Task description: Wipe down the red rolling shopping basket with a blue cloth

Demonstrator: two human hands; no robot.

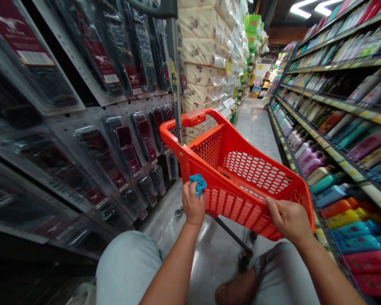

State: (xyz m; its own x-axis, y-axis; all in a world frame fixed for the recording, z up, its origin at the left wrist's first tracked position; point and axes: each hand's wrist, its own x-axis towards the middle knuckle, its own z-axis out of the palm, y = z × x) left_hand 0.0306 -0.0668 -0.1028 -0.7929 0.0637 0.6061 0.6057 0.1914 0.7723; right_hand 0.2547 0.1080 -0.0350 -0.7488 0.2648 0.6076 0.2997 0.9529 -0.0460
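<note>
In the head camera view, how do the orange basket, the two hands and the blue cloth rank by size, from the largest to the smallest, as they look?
1. orange plastic cart basket
2. right hand and left hand: they look alike, and nearness to the camera makes ranking them unsure
3. blue cloth

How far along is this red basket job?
Done: nothing visibly finished; the red shopping basket holds no items. In hand: the left hand holds a blue cloth beside its near corner; the right hand grips its rim. Left: the far handle, untouched by either hand.
</note>
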